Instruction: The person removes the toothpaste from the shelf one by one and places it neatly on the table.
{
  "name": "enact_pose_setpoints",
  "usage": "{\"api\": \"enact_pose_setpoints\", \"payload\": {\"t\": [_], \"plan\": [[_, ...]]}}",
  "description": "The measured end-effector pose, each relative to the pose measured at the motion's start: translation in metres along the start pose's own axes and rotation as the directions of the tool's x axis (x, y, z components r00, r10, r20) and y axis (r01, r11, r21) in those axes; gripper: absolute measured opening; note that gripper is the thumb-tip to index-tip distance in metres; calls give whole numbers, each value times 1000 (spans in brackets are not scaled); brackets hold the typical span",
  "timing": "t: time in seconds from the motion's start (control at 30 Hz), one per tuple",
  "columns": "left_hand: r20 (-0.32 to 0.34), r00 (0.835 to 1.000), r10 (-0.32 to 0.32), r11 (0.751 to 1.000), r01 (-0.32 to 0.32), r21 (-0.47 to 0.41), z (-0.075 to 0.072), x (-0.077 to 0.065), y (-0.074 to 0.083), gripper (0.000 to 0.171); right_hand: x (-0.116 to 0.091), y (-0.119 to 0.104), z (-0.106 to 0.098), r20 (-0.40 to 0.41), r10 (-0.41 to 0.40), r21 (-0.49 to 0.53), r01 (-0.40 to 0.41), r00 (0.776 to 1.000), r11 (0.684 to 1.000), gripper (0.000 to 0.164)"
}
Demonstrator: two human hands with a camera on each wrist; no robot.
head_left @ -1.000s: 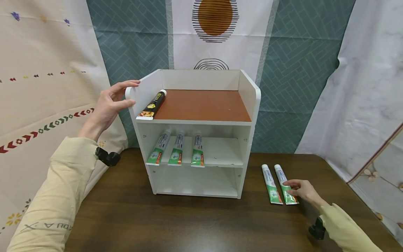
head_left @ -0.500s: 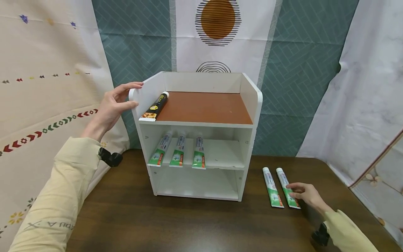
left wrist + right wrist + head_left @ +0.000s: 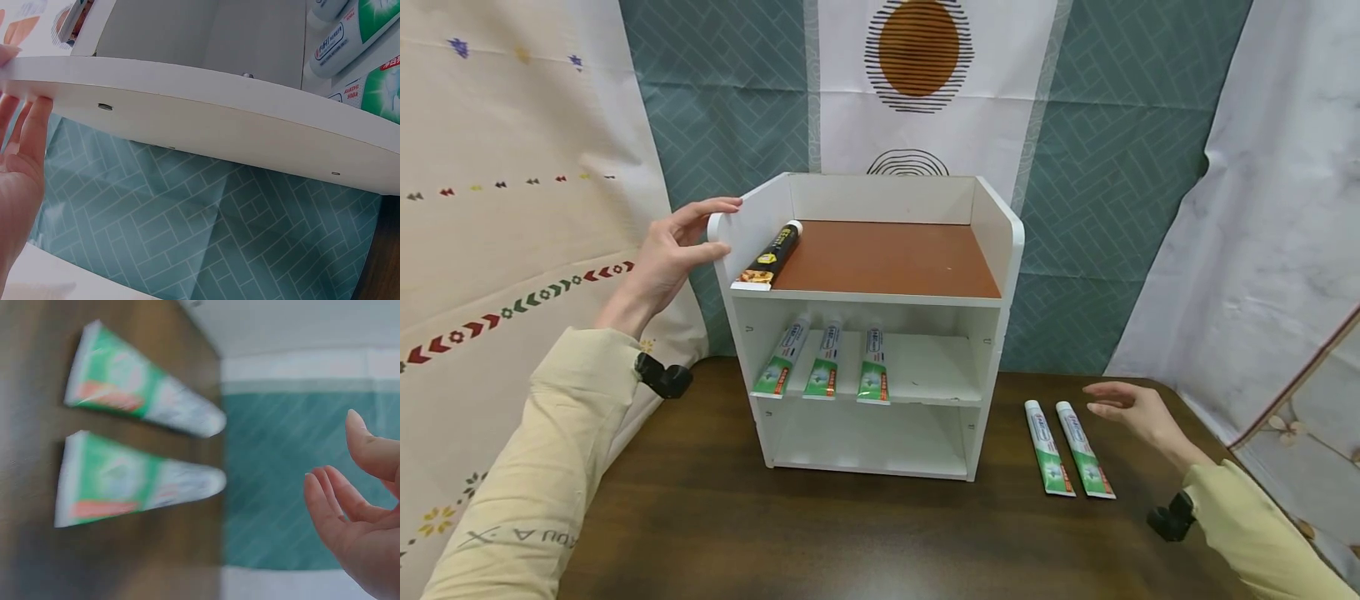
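Note:
My left hand [image 3: 658, 258] grips the upper left side panel of a small white shelf unit [image 3: 887, 200], thumb on one face and fingers on the other; the left wrist view shows this edge close up. My right hand [image 3: 1138, 417] hovers with nothing in it, fingers relaxed, just right of the capped ends of two green-and-white toothpaste tubes. The left tube [image 3: 1048, 450] and the right tube [image 3: 1086, 450] lie side by side on the table. In the right wrist view the hand [image 3: 362, 512] is apart from both tubes, which are blurred.
Three similar toothpaste tubes [image 3: 824, 362] lie on the middle shelf [image 3: 932, 367], ends at its front edge. A black toothpaste tube [image 3: 771, 257] rests at the left of the brown top [image 3: 887, 258]. Patterned cloths [image 3: 1075, 208] hang behind the dark wooden table [image 3: 850, 533].
My right hand has come off the right-hand toothpaste tube and moved up and back, beyond its cap end. That tube stays beside the other. My left hand keeps its place on the shelf unit.

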State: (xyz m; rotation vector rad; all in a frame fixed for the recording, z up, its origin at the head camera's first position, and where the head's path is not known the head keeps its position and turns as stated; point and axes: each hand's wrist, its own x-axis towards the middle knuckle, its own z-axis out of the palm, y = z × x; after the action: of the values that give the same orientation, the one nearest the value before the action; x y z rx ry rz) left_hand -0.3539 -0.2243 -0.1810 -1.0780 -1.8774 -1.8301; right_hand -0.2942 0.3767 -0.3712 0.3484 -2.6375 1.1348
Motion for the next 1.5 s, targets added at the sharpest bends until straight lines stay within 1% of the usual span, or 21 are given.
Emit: {"api": "enact_pose_setpoints", "payload": {"t": [0.13,0.23,0.3,0.43,0.53,0.67,0.8,0.93,1.0,1.13,1.23,1.3,1.37,1.5], "plan": [[5,1000,2,1000,-2,17,0,-1,0,43,18,-31,-13,-9,3,-11,-3,1000,1000,42],[5,1000,4,1000,-4,30,-1,-1,0,43,31,-57,-21,-22,-7,23,7,1000,1000,43],[5,1000,4,999,-4,38,-2,-2,0,43,39,-75,-27,-20,-29,45,29,999,999,44],[5,1000,6,999,-6,44,-3,-2,0,43,54,-107,-35,-19,-32,124,34,999,992,45],[8,1000,12,999,-12,47,-3,-2,0,43,64,-129,-39,-34,-39,209,45,999,977,44],[11,1000,21,999,-21,44,-2,-1,0,43,75,-157,-44,-66,-88,280,103,994,954,39],[12,1000,24,999,-25,38,-2,-1,0,43,84,-186,-51,-117,-132,307,162,984,938,35],[14,1000,20,999,-21,41,-2,-1,-1,43,92,-217,-58,-146,-155,327,196,977,925,37],[14,1000,16,999,-16,45,-2,-1,-1,43,96,-232,-61,-148,-169,334,210,974,919,37],[12,1000,10,999,-11,53,-2,-2,-1,42,104,-257,-59,-140,-218,354,254,966,900,36],[11,1000,10,998,-11,58,-3,-1,-1,42,111,-274,-53,-122,-253,376,281,960,883,33],[11,1000,10,998,-10,62,-3,-1,0,42,115,-285,-47,-107,-271,377,292,956,879,31],[14,1000,9,998,-10,60,-2,0,0,42,120,-296,-39,-93,-284,370,298,954,880,29],[14,1000,9,998,-10,54,-2,1,0,42,131,-315,-20,-52,-292,330,292,955,898,31]]}}
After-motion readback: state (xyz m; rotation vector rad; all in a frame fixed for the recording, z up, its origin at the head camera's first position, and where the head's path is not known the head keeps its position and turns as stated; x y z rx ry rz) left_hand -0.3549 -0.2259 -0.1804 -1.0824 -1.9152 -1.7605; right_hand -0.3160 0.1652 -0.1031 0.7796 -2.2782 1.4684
